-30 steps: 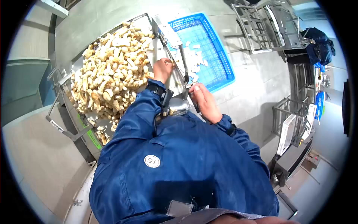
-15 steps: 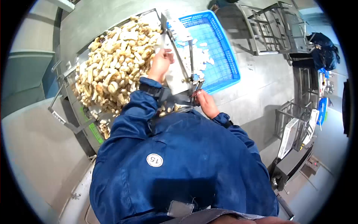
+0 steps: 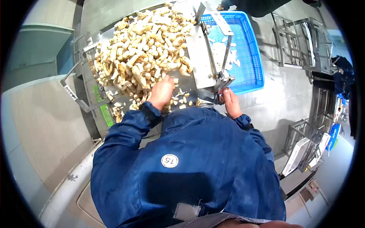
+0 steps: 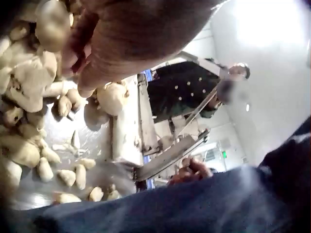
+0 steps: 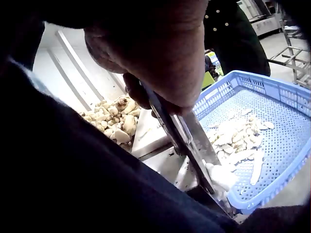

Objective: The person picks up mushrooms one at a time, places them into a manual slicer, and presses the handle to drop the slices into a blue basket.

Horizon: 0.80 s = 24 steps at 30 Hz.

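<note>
My left hand (image 3: 162, 93) is at the near edge of a heap of pale mushrooms (image 3: 137, 53), fingers bent down among them. In the left wrist view, one blurred mushroom (image 4: 52, 26) lies right at the fingers; I cannot tell whether it is held. My right hand (image 3: 231, 102) grips the handle (image 5: 167, 121) of a hinged lever cutter, its long metal blade (image 3: 227, 53) raised beside a white cutting board (image 3: 199, 57). Past the blade, white mushroom slices (image 5: 238, 138) lie in a blue plastic basket (image 3: 255, 57).
Small mushroom pieces (image 3: 182, 99) are scattered on the metal tabletop close to my body. A metal rack (image 3: 302, 45) stands on the right, a green crate (image 3: 106, 114) below the table at left. Another person in dark clothes (image 4: 180, 90) stands across the table.
My left hand has moved off the cutting board, leftward and nearer my body, to the mushroom heap. The right hand stays on the cutter handle. The head view has shifted, moving the table rightward.
</note>
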Available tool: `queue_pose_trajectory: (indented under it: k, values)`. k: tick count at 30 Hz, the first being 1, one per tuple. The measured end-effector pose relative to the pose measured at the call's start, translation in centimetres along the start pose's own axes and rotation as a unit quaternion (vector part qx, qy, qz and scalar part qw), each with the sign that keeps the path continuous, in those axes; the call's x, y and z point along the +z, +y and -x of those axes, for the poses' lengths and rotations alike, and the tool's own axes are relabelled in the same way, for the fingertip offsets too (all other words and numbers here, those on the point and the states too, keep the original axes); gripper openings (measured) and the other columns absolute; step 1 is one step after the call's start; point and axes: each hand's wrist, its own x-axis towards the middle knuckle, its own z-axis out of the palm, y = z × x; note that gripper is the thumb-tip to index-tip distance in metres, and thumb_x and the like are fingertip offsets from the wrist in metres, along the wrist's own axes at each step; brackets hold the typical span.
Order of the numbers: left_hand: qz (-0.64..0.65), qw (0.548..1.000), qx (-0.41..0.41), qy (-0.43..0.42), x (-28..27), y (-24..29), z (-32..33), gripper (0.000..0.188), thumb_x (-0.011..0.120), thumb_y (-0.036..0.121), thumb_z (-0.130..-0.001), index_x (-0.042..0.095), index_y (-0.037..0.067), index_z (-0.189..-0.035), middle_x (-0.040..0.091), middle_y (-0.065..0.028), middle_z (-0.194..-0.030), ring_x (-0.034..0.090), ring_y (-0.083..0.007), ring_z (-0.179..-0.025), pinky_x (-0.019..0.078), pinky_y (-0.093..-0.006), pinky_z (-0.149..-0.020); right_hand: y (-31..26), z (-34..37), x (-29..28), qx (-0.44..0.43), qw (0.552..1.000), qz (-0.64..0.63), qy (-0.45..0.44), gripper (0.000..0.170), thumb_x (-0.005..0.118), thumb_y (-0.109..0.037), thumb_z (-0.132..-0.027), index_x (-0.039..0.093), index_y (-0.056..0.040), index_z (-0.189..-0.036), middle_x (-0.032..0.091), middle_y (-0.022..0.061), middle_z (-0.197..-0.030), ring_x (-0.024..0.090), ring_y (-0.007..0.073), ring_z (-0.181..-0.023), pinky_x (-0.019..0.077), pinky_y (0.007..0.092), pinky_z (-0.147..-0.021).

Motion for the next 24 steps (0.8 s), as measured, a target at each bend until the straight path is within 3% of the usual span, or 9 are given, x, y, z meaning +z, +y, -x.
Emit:
queue_pose_trajectory:
  k: [3, 4, 7, 13, 17, 19, 21, 23, 24]
  values:
    - [-0.059, 0.995, 0.034, 0.071, 2.4, 1.2, -1.4, 0.009, 0.053, 0.011, -0.084, 0.059, 0.006, -0.087, 0.056, -0.012, -0.092, 0.065, -0.0278, -0.078, 0.0546, -0.0406, -0.061, -0.3, 0.2, 0.1, -0.007, 1.0, 0.006, 0.01, 0.033, 0.039, -0.027, -0.103, 0.058, -0.0022, -0.092, 0.045, -0.0032, -0.067, 0.039, 0.0056, -0.059, 0.0345, 0.0232, -0.054]
    - [-0.072, 0.996, 0.035, 0.041, 2.3, 1.3, -1.8, 0.009, 0.053, 0.012, -0.084, 0.059, 0.007, -0.086, 0.057, -0.0115, -0.093, 0.064, -0.0272, -0.084, 0.0548, -0.0387, -0.063, -0.1, 0.2, 0.0, -0.008, 1.0, 0.013, 0.015, 0.033, 0.039, -0.027, -0.103, 0.058, -0.0023, -0.092, 0.045, -0.0034, -0.067, 0.038, 0.0055, -0.059, 0.0344, 0.0231, -0.054]
    - [-0.053, 0.998, 0.036, 0.006, 1.8, 0.7, -2.2, 0.009, 0.053, 0.01, -0.083, 0.06, 0.007, -0.087, 0.058, -0.0107, -0.096, 0.064, -0.0255, -0.086, 0.0552, -0.0386, -0.064, -0.7, 0.4, 0.3, -0.001, 1.0, 0.011, 0.026, 0.033, 0.04, -0.027, -0.102, 0.059, -0.0025, -0.091, 0.046, -0.0035, -0.067, 0.039, 0.0052, -0.059, 0.0339, 0.0233, -0.053]
    - [-0.125, 0.978, 0.053, 0.159, -0.5, 1.1, -4.6, 0.011, 0.055, 0.009, -0.079, 0.06, 0.006, -0.088, 0.054, -0.0087, -0.094, 0.059, -0.0239, -0.088, 0.055, -0.0316, -0.062, -0.4, 0.3, 0.4, -0.01, 0.999, 0.021, 0.034, 0.033, 0.041, -0.027, -0.102, 0.059, -0.0027, -0.09, 0.047, -0.0032, -0.066, 0.039, 0.0052, -0.058, 0.0335, 0.0232, -0.053]
    - [-0.207, 0.966, 0.077, 0.133, 0.4, 1.0, -7.3, 0.009, 0.057, 0.01, -0.076, 0.063, 0.008, -0.083, 0.052, -0.006, -0.091, 0.055, -0.0208, -0.09, 0.0545, -0.028, -0.061, -0.4, 0.4, 0.4, 0.004, 0.999, 0.015, 0.035, 0.032, 0.041, -0.027, -0.102, 0.06, -0.003, -0.091, 0.048, -0.0022, -0.069, 0.042, 0.0061, -0.061, 0.0354, 0.0234, -0.055]
    - [-0.189, 0.977, 0.04, 0.089, -0.6, 1.3, -7.5, 0.013, 0.055, 0.008, -0.077, 0.061, 0.007, -0.089, 0.052, -0.0061, -0.097, 0.054, -0.0211, -0.093, 0.0547, -0.0279, -0.062, -0.4, 0.4, 0.5, 0.002, 0.998, 0.029, 0.049, 0.032, 0.041, -0.027, -0.102, 0.06, -0.0031, -0.092, 0.049, -0.0018, -0.07, 0.043, 0.0066, -0.063, 0.0362, 0.0235, -0.057]
    - [-0.132, 0.984, 0.022, 0.119, -1.6, 1.0, -6.9, 0.016, 0.059, 0.012, -0.079, 0.062, 0.004, -0.093, 0.054, -0.0084, -0.097, 0.055, -0.0249, -0.095, 0.0533, -0.0317, -0.074, -0.1, 0.2, 0.3, 0.001, 0.999, 0.019, 0.044, 0.032, 0.041, -0.028, -0.102, 0.06, -0.0037, -0.092, 0.05, -0.0014, -0.07, 0.044, 0.0072, -0.064, 0.0376, 0.024, -0.059]
    - [-0.026, 0.993, -0.015, 0.114, -5.9, 2.8, -5.2, 0.015, 0.064, 0.014, -0.079, 0.065, 0.006, -0.091, 0.058, -0.0081, -0.096, 0.058, -0.0246, -0.097, 0.0537, -0.0359, -0.073, -0.1, 0.4, 0.4, 0.002, 0.999, 0.015, 0.046, 0.033, 0.041, -0.028, -0.102, 0.061, -0.0036, -0.092, 0.05, -0.0011, -0.071, 0.044, 0.0077, -0.065, 0.0383, 0.0248, -0.06]
    - [0.054, 0.989, 0.004, 0.137, -4.3, 1.3, -6.0, 0.025, 0.067, 0.02, -0.082, 0.065, 0.004, -0.101, 0.061, -0.0093, -0.094, 0.062, -0.0225, -0.089, 0.0533, -0.0351, -0.07, -0.3, 0.3, 0.3, -0.029, 0.997, 0.059, 0.048, 0.034, 0.04, -0.028, -0.101, 0.062, -0.0033, -0.092, 0.051, -0.0007, -0.072, 0.045, 0.0086, -0.066, 0.0392, 0.0263, -0.061]
